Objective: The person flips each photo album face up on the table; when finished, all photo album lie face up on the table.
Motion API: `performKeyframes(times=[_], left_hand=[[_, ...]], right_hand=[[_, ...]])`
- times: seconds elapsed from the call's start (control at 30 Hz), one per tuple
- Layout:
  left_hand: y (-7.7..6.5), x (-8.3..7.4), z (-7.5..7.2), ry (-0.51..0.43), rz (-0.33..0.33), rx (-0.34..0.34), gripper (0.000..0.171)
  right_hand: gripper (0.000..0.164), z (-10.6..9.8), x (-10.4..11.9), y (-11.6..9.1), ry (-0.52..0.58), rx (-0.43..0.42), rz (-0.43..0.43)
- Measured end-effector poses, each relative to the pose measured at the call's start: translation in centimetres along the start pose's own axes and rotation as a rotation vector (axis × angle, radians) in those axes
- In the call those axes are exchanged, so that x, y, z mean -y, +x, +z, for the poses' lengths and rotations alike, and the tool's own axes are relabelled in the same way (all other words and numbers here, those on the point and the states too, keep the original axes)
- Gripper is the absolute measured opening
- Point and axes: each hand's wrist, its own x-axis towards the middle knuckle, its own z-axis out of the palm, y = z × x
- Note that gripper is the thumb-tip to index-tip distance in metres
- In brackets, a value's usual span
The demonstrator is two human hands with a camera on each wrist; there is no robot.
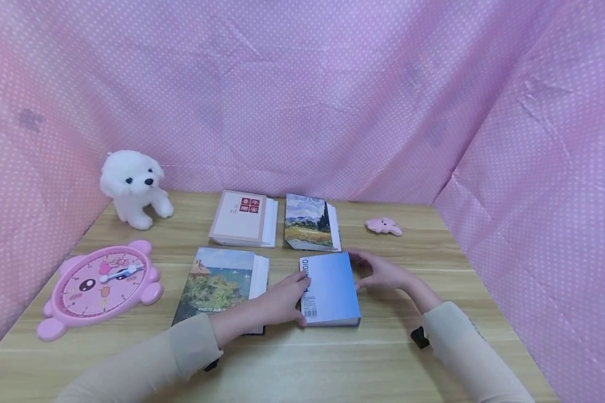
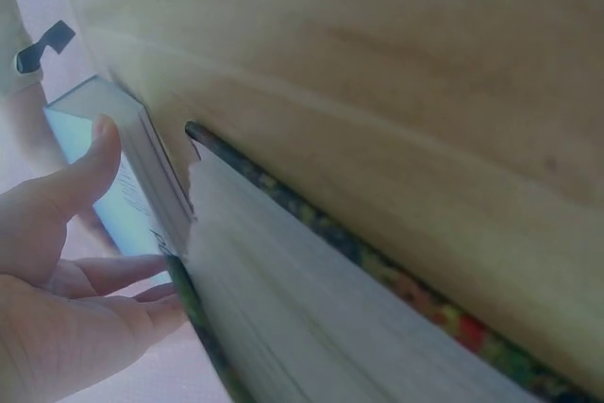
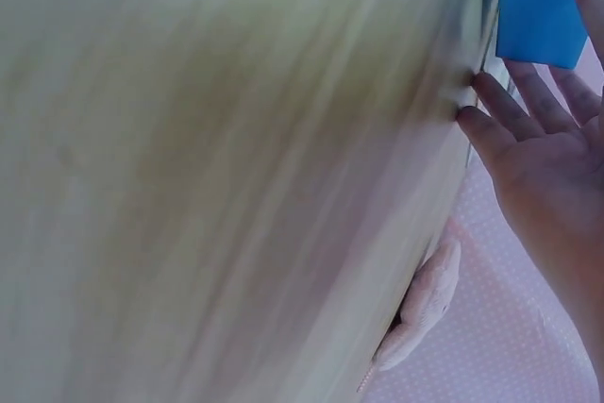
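Observation:
A blue photo album with black lettering and a barcode lies flat at the front centre. My left hand is at its left side, fingers reaching over the lettering and thumb by the near left corner. In the left wrist view, that thumb and the fingers look extended and spread. At the album's right side is my right hand, its fingers near the far right corner and thumb by the right edge. The right wrist view shows those fingers spread, low at the tabletop. Under my left forearm lies a landscape-cover photo album, partly hidden.
Behind lie a cream album with red squares and a painted-field album. A white plush dog and pink toy clock are at left, a small pink plush at right. Pink dotted cloth surrounds the wooden table.

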Motion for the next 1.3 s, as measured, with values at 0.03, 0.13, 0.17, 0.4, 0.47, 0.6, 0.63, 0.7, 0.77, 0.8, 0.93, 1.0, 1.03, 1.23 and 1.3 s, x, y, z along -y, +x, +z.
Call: performKeyframes(times=[0.03, 0.13, 0.17, 0.4, 0.47, 0.6, 0.63, 0.7, 0.77, 0.8, 0.93, 1.0, 1.03, 1.23, 1.3], left_hand=[[0.0, 0.0, 0.0, -0.007, 0.000, -0.001, 0.093], [0.1, 0.1, 0.0, -0.033, -0.007, -0.001, 0.094], [0.1, 0.2, 0.1, -0.040, -0.011, -0.001, 0.094], [0.1, 0.4, -0.3, -0.082, 0.001, 0.014, 0.098], [0.1, 0.5, -0.4, -0.092, 0.011, 0.017, 0.099], [0.2, 0.8, -0.5, -0.125, 0.026, 0.014, 0.101], [0.2, 0.8, -0.4, -0.136, 0.029, 0.011, 0.101], [0.3, 1.0, -0.4, -0.151, 0.033, 0.005, 0.100], [0.4, 1.1, -0.4, -0.166, 0.039, -0.002, 0.099], [0.4, 1.2, -0.4, -0.172, 0.043, -0.004, 0.099], [0.5, 1.3, -0.5, -0.203, 0.066, -0.012, 0.097], [0.5, 1.4, -0.6, -0.219, 0.080, -0.013, 0.097], [0.6, 1.5, -0.6, -0.228, 0.086, -0.012, 0.097], [0.7, 1.6, -0.8, -0.343, 0.089, 0.016, 0.099], [0.7, 1.4, -0.9, -0.395, 0.078, 0.028, 0.101]], right_hand=[[0.093, 0.0, 0.0, 0.1, 0.023, 0.001, -0.010], [0.092, -0.2, 0.0, 0.2, 0.083, 0.004, -0.037], [0.093, -0.2, 0.1, 0.2, 0.097, 0.002, -0.040], [0.094, 0.0, 0.8, 0.2, 0.215, 0.010, -0.029], [0.094, 0.1, 1.1, 0.3, 0.235, 0.005, -0.028], [0.091, 0.2, 1.8, 0.4, 0.247, -0.011, -0.029], [0.090, 0.2, 2.0, 0.4, 0.250, -0.013, -0.029], [0.089, 0.3, 2.5, 0.3, 0.257, -0.018, -0.026], [0.088, 0.3, 3.0, 0.3, 0.259, -0.026, -0.017], [0.088, 0.3, 3.2, 0.3, 0.261, -0.029, -0.011], [0.087, 0.3, 4.0, 0.1, 0.239, -0.052, 0.021], [0.087, 0.4, 4.2, 0.1, 0.217, -0.067, 0.038], [0.086, 0.4, 4.3, 0.1, 0.205, -0.075, 0.043], [0.084, 0.7, 4.8, 0.2, 0.190, -0.145, -0.020], [0.082, 0.8, 5.1, 0.1, 0.199, -0.161, -0.047]])
